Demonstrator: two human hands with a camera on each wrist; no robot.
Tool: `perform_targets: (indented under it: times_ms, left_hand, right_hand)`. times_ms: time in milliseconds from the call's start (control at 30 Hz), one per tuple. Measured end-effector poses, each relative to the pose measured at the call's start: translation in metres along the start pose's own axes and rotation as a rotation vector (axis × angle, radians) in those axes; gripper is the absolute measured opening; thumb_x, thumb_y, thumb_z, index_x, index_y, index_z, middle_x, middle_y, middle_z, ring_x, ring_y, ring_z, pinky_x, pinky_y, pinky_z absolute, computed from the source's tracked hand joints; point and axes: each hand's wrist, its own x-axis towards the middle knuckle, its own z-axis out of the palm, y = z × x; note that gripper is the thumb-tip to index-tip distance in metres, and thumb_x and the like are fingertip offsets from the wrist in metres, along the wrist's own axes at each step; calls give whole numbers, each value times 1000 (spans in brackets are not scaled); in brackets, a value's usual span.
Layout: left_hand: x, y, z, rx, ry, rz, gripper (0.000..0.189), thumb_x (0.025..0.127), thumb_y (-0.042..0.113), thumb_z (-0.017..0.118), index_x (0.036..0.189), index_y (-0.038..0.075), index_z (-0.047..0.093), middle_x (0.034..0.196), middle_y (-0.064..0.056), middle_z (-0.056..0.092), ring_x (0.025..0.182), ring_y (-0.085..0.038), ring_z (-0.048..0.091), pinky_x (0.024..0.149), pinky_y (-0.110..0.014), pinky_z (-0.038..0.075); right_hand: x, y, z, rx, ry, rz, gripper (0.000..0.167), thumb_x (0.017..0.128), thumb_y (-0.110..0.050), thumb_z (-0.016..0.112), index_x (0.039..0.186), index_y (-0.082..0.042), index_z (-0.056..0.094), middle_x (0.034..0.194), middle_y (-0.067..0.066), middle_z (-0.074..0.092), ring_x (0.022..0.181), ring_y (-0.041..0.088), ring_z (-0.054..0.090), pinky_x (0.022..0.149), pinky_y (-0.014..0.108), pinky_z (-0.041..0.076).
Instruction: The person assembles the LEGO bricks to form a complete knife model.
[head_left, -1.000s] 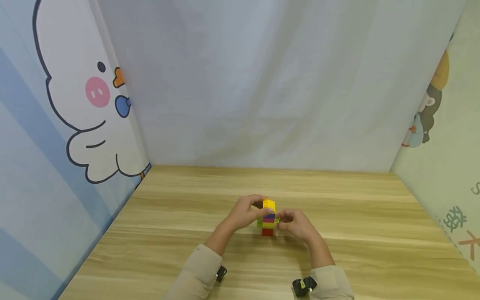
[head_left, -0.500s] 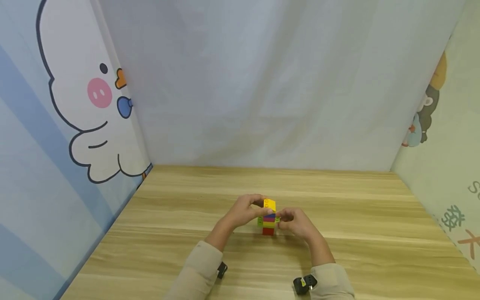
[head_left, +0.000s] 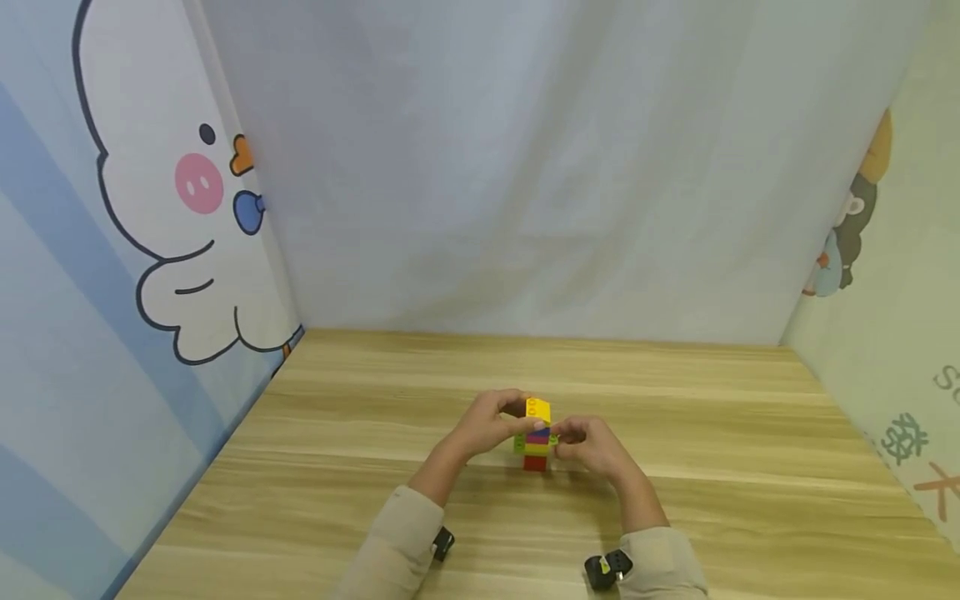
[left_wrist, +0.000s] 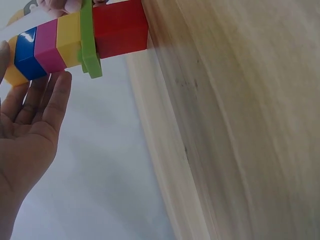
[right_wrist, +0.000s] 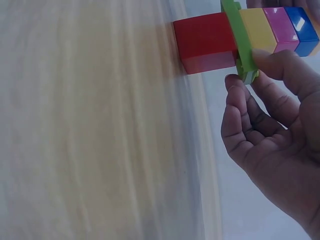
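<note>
An upright tower of building blocks stands on the wooden table. From the bottom it has a red block, a flat green piece jutting out on both sides, then yellow, magenta and blue blocks. A yellow block with studs tops it. My left hand grips the upper blocks, thumb in front and fingers behind. On the other side my right hand pinches the green piece's right end between thumb and fingers, its thumb close to the lower yellow block.
The wooden table stretches out around the tower. A pale curtain hangs behind its far edge. Printed panels with cartoon figures stand at the left and right sides.
</note>
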Motion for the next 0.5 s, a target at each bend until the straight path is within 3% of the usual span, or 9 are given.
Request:
perform_targets:
  times_ms: [233,500]
  left_hand:
    - [-1,-3,1,-30,13,-10,32,86,30,68,112,11,65,95,6,64,90,-12,59,80,-33,48]
    - [-1,-6,3,-50,32,-22,32,85,31,68,111,12,65,96,6,64,90,-12,59,80,-32,48]
  right_hand:
    - [-8,-20,1,29,-6,-7,22,83,3,62,103,10,62,93,13,63,85,25,57,76,41,50]
    - [-1,0,1,34,-8,-21,24,82,-2,64,105,7,63,93,9,63,85,22,57,75,39,50]
